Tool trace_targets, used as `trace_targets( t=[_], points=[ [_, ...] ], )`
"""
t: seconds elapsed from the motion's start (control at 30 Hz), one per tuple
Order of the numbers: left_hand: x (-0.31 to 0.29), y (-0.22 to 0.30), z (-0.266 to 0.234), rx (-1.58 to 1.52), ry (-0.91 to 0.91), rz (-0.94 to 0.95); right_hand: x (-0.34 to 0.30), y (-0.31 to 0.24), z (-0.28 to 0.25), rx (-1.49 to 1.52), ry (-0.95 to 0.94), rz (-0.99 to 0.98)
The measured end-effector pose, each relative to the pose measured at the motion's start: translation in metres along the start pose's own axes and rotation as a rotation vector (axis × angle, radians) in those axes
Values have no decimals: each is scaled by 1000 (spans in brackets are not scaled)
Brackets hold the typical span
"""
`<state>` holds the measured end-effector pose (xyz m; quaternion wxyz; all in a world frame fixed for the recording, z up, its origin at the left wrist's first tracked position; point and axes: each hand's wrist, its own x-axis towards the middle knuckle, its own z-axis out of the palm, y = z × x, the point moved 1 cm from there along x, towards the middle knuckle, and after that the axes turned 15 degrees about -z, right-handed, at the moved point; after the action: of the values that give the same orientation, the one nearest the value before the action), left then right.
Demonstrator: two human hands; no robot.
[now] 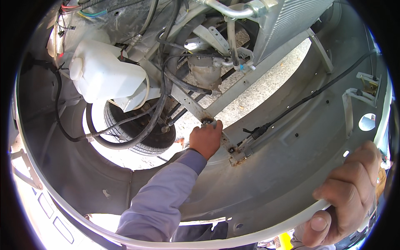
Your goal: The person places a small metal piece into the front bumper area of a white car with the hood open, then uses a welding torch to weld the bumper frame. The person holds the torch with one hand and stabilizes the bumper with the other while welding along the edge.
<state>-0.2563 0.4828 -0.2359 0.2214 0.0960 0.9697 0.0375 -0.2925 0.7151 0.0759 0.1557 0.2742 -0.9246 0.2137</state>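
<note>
1. The left hand [206, 139], in a lilac sleeve [160, 198], reaches in to the narrow metal bar [192, 107] at the middle of the view. Its fingers are curled at a rusty spot there; what lies inside them is mostly hidden, so I cannot tell whether they are clamped on anything.
2. The right hand [350, 193] is well apart from the left, at the lower right, fingers and thumb bent beside the pale rim [233, 242] of the body panel. I cannot tell if it grips that rim.
3. The bar slants down to the right, past the left hand, to a rusty bracket [237, 158]; a wider beam [250, 79] meets it just above the hand.
4. Near the bracket, a black cable [316, 92] ends in a plug [259, 132].
5. At the upper left are a white tank [108, 75], a looping black hose [121, 146] and a tyre [143, 129].
6. A radiator [283, 27] stands at the top, above pale ground [271, 93].
</note>
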Motion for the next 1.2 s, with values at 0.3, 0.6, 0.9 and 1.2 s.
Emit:
trace_targets(
  t=[0.3,0.6,0.9,1.2],
  points=[
    [13,-13,-21,-44,-62,52,1,2,0,-10,-6,-24],
    [15,-12,-21,-118,-108,130,2,2,-1,7,-23,-26],
    [20,-18,-27,-423,124,-20,1,2,-2,-16,-42,-24],
    [15,-57,-12,-1067,398,-717,5,3,-4,4,-66,-54]
  ],
)
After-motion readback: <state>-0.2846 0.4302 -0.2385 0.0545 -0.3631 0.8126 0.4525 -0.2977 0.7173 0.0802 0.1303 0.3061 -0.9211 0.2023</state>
